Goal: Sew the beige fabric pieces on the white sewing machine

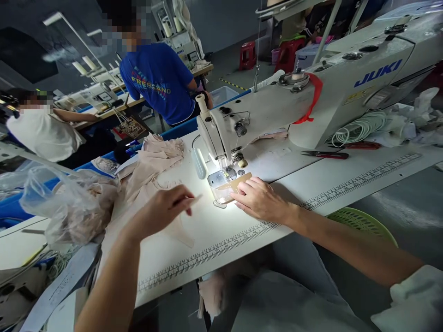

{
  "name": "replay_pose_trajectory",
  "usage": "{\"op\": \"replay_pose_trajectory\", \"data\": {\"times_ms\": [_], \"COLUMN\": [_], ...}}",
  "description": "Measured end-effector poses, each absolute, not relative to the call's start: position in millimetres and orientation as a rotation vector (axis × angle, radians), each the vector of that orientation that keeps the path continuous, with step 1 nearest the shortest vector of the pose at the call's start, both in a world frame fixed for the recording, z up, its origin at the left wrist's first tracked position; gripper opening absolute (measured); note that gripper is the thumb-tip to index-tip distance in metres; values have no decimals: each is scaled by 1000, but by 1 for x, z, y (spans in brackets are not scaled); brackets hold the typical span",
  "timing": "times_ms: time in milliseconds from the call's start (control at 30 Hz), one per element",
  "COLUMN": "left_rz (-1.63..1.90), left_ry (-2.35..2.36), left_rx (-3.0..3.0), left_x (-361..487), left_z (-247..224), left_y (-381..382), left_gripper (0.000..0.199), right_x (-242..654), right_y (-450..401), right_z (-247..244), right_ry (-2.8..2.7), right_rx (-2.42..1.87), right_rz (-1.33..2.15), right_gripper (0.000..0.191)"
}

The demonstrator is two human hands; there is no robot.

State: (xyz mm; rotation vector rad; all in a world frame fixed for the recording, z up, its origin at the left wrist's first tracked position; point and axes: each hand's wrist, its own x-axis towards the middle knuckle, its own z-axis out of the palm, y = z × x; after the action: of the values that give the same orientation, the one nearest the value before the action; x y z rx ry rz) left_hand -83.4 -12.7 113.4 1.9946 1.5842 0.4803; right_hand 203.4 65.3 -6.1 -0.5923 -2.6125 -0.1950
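Over the left part of the sewing table, my left hand (169,207) is pinched, with a small beige fabric piece (197,199) poking out past the fingertips, blurred by motion. My right hand (261,198) rests by the needle area, its bent fingers gripping a flat tan piece (238,182) against the lit plate. Whether that piece is card or cloth I cannot tell. Just behind it stands the head of a white sewing machine (221,138), its presser foot over the plate. Thin beige cloth (183,235) lies below my left hand.
A beige fabric heap (155,157) and a plastic bag (83,203) of cloth sit at left. Thread snips (325,154) and coiled white cord (360,129) lie at right. A printed ruler (214,251) follows the front edge. A green basket (360,223) is below. Two people sit beyond.
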Motion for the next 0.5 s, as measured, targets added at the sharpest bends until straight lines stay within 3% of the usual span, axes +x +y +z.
{"op": "replay_pose_trajectory", "data": {"times_ms": [100, 267, 500], "left_rz": [420, 657, 688], "left_ry": [1524, 1540, 1719], "left_rx": [1921, 1726, 1490], "left_x": [-41, -14, -8], "left_z": [89, 45, 22], "left_y": [10, 39, 39], "left_gripper": [23, 25, 17], "right_x": [203, 202, 202], "right_y": [66, 66, 66], "right_z": [-6, -7, -4], "right_ry": [-2611, -2609, -2638], "right_rx": [-598, -613, -617], "right_rz": [-208, -219, -200], "right_gripper": [24, 26, 22]}}
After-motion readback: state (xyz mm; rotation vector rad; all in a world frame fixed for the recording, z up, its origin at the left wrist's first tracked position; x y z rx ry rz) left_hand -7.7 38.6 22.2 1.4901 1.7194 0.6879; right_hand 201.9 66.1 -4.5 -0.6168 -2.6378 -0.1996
